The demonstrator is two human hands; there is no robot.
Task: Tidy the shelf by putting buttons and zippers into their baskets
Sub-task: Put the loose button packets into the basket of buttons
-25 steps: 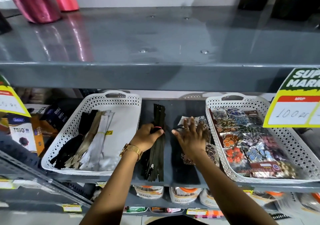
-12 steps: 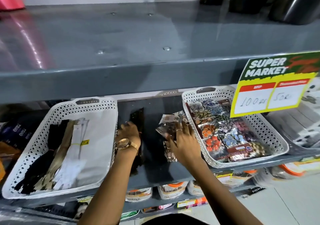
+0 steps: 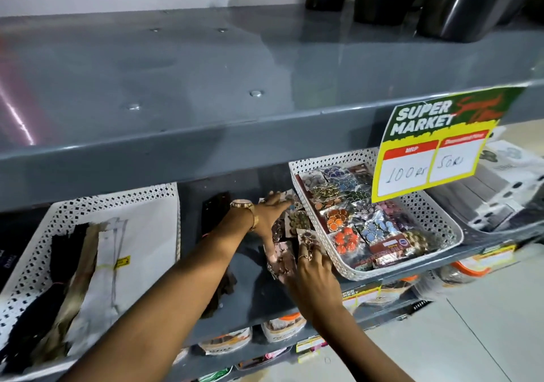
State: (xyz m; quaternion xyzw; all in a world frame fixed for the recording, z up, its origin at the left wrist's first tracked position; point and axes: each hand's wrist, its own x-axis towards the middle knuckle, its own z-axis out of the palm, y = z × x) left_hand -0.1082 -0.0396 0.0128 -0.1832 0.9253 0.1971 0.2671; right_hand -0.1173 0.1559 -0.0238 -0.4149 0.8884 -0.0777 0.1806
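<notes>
Loose button packets (image 3: 287,234) lie on the grey shelf between two white baskets. My left hand (image 3: 269,215), with a gold watch at the wrist, reaches across and lies spread over the far packets. My right hand (image 3: 312,266) has its fingers curled on the near packets, beside the right basket (image 3: 441,225), which is full of coloured button packets (image 3: 350,222). A bundle of black zippers (image 3: 216,209) lies on the shelf under my left forearm. The left basket (image 3: 117,202) holds black, tan and white zippers (image 3: 73,264).
The upper grey shelf (image 3: 235,134) overhangs the baskets closely. A yellow price tag (image 3: 426,158) hangs over the right basket's back corner. Boxed goods (image 3: 494,196) sit to the right. Jars (image 3: 226,342) stand on the shelf below.
My left hand left the black zippers and crossed right onto the button packets. My right hand slid nearer along the packets. The view swung right.
</notes>
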